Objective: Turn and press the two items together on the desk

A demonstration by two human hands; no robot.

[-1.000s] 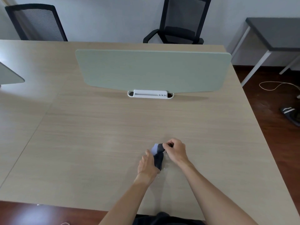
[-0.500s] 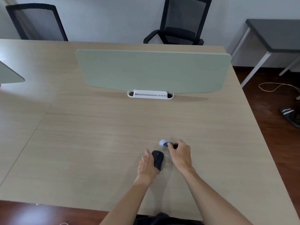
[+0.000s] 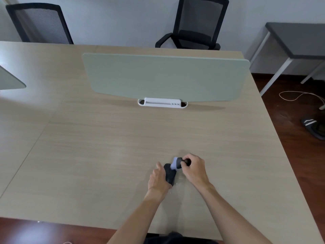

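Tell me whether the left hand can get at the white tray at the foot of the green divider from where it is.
Probably yes, with a long stretch. The left hand grips a dark object near the table's front; only bare tabletop lies between it and the white tray, so nothing blocks it.

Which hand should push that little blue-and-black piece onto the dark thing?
Probably the right hand: it already pinches the small blue-and-black piece just above the dark object. The left hand grips that object on the table, steadying it.

Matt wood-grain table (image 3: 105, 155); soft dark cloth sock (image 3: 170, 175); matt green divider (image 3: 165, 76).
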